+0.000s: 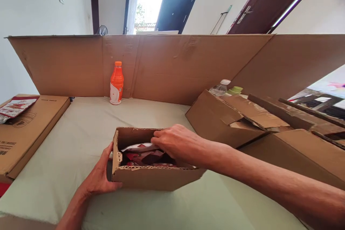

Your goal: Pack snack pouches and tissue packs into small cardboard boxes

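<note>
An open cardboard box (151, 179) stands on the pale cloth in front of me. Inside lie several red and white packets (142, 156), partly in shadow. My left hand (101, 174) grips the box's left end, with the thumb on the near side and the fingers on the end wall. From the right, my right hand (175, 142) reaches over the box. Its fingers are bent together at the upper edge of a white and red packet (141, 147); the fingertips are partly hidden, but they appear to pinch it.
An orange drink bottle (116, 84) stands near the cardboard screen (172, 64). A flat carton (35, 129) with a red and white pouch (17, 107) on top is at left. Larger cardboard boxes (221, 122) fill the right, with a clear bottle (223, 87) behind.
</note>
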`<action>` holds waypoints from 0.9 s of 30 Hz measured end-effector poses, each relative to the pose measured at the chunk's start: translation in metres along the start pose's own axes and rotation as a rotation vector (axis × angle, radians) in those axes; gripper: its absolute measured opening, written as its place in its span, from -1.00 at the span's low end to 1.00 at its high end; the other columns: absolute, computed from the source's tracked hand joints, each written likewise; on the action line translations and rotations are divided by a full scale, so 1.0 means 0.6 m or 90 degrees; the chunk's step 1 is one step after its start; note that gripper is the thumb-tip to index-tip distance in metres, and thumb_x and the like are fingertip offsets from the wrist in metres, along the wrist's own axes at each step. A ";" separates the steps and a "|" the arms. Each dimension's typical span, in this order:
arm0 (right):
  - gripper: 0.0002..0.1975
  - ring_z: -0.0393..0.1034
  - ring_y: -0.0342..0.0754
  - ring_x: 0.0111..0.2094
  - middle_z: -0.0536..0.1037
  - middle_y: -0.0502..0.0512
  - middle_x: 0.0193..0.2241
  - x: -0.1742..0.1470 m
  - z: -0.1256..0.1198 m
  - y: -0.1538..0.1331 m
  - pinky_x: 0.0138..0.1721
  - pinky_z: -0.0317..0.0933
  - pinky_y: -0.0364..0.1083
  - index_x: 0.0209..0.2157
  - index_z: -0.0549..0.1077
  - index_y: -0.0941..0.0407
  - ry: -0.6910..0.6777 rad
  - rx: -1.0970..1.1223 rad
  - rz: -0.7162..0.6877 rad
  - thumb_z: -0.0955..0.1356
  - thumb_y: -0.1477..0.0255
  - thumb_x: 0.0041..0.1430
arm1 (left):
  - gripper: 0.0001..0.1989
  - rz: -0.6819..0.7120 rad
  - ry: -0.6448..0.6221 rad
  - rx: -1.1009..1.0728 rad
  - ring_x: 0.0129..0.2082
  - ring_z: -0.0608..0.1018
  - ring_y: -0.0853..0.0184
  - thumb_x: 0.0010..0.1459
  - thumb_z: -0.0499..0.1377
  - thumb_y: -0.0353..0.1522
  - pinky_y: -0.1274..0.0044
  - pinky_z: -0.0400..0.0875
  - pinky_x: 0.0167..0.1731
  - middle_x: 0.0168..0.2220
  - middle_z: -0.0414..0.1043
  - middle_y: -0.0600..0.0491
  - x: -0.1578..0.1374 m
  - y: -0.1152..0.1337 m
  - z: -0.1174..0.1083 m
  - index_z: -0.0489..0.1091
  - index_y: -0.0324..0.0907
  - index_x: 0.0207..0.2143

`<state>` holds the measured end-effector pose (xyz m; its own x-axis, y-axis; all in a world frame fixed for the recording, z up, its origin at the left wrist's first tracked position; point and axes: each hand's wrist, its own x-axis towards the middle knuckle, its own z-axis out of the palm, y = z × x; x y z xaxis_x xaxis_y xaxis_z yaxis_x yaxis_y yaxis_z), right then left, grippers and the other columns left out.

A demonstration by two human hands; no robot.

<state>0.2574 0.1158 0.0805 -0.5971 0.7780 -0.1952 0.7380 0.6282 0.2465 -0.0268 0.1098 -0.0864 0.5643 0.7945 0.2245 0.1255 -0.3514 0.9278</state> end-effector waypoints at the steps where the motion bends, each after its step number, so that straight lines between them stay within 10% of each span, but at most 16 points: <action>1: -0.89 0.51 0.00 -0.42 0.63 0.13 -0.34 0.004 -0.001 0.000 -0.52 -0.10 -0.07 -0.30 0.55 0.10 0.019 -0.003 0.000 0.43 0.54 0.10 | 0.18 -0.005 -0.003 -0.010 0.33 0.26 -0.14 0.03 0.39 -0.15 0.10 0.26 0.28 0.45 -0.07 -0.17 0.000 0.000 0.000 -0.31 -0.01 0.48; 18: -0.84 0.55 0.02 -0.42 0.67 0.15 -0.40 0.048 0.027 0.014 -0.46 0.20 -0.10 -0.34 0.62 0.13 -0.084 0.149 -0.063 0.38 0.58 0.23 | 0.20 -0.045 -0.001 -0.023 0.29 0.29 -0.12 0.07 0.37 -0.16 0.12 0.35 0.21 0.44 -0.03 -0.15 0.001 0.013 0.001 -0.42 0.03 0.49; 27: -0.60 0.55 0.07 -0.10 0.65 0.17 -0.05 -0.100 0.035 0.055 -0.09 0.45 0.04 -0.07 0.63 0.03 0.374 0.303 0.081 0.16 0.36 0.43 | 0.14 -0.052 0.055 0.042 0.40 0.16 -0.19 0.07 0.35 0.04 0.02 0.21 0.31 0.50 -0.14 -0.13 -0.009 0.017 -0.003 -0.27 0.05 0.49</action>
<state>0.3240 0.0901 0.0802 -0.4700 0.7983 0.3766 0.7883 0.5715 -0.2278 -0.0303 0.1027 -0.0777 0.4775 0.8608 0.1760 0.2231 -0.3125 0.9234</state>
